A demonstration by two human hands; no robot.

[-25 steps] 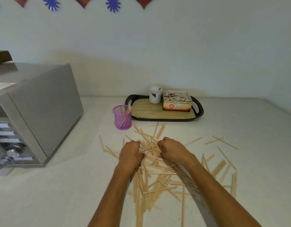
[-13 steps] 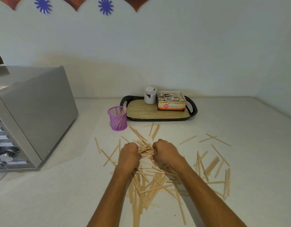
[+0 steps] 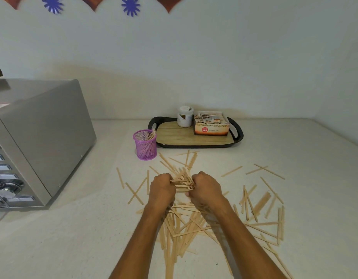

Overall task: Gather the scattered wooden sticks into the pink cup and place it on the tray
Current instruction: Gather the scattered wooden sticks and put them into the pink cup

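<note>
From the head view, the left hand and right hand are both clenching one bundle of sticks between them, above the scattered sticks on the counter. Bare counter lies to the left, toward the oven. The pink cup, partly filled, is standing just beside the tray, off its rim. Compared with a second ago, the hands are pressing closer together.

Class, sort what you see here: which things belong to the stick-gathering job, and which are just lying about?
Job: wooden sticks, pink cup, tray, left hand, right hand.
Lying about: metal oven, white jar, tea box.
</note>
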